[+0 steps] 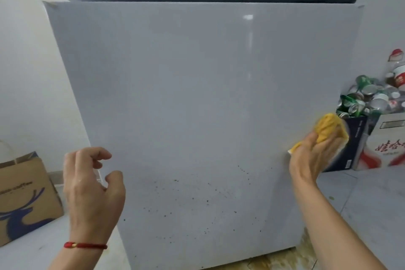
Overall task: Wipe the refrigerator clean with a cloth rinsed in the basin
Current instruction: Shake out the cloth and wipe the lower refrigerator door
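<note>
Head view, one yellow cloth point(326, 130) (right hand point(311, 155)), one refrigerator point(186, 94)

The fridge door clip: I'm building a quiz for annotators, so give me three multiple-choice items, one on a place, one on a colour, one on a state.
1. Where is the cloth?
A. at the door's right edge
B. on the floor
C. on top of the fridge

2. What colour is the cloth?
A. blue
B. yellow
C. white

3. What is the left hand doing?
A. gripping the paper bag
B. pulling the door open
C. holding nothing, fingers loosely curled

Answers:
1 A: the right hand presses it against the right edge of the lower door.
2 B: it is plainly yellow.
3 C: it hangs free in front of the door, apart from the paper bag.
</note>
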A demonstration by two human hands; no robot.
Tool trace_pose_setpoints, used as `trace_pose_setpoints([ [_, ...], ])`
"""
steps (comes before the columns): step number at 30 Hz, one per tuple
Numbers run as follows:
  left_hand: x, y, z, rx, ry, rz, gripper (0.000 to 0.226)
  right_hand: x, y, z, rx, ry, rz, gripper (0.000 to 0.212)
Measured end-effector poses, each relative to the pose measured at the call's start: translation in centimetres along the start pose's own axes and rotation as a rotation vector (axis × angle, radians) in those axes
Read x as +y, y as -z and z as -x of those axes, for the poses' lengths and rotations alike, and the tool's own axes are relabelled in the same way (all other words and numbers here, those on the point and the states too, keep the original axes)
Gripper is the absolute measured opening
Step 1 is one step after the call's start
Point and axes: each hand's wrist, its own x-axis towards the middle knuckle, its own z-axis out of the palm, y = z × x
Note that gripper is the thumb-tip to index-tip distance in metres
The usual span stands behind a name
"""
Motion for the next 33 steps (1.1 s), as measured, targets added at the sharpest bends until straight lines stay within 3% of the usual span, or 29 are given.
trace_pose_setpoints([
  [2, -0.5, 0.4, -0.4, 0.006, 0.016, 0.005, 0.041, -0.3, 0.0, 0.6, 0.028, -0.103, -0.040, 0.062],
  [5, -0.7, 0.6, -0.6, 0.027, 0.067, 0.035, 0.039, -2.1, -1.7, 5.4, 0.021, -0.022, -0.001, 0.063],
  [9, -1.3, 0.7, -0.5, 0.031, 0.095, 0.051, 0.041, -5.0, -5.7, 15.3, -0.071, 0.306, 0.025, 0.062],
  [12, -1.3, 0.8, -0.4, 0.027, 0.093, 0.035, 0.040, -6.2, -8.0, 21.5, -0.229, 0.569, 0.116, 0.061],
  [15, -0.9, 1.0, -0.2, 0.012, 0.054, 0.010, 0.037, -6.8, -9.4, 25.7, -0.362, 0.966, 0.238, 0.063],
  [20, 0.9, 0.2, 0.7, -0.039, -0.031, -0.015, 0.036, -7.5, -9.3, 25.2, -0.526, 1.361, 0.278, 0.062],
  [23, 2.3, -1.3, 1.7, -0.072, -0.054, 0.000, 0.038, -5.3, -7.2, 19.7, -0.571, 1.563, 0.269, 0.063],
  [28, 4.4, -2.5, 1.8, -0.034, 0.015, 0.052, 0.037, 2.0, -0.7, 8.8, -0.398, 1.262, 0.387, 0.071],
  [33, 4.3, -2.3, 1.4, -0.041, 0.003, 0.040, 0.038, 4.8, 2.0, 2.6, -0.213, 0.702, 0.296, 0.059],
])
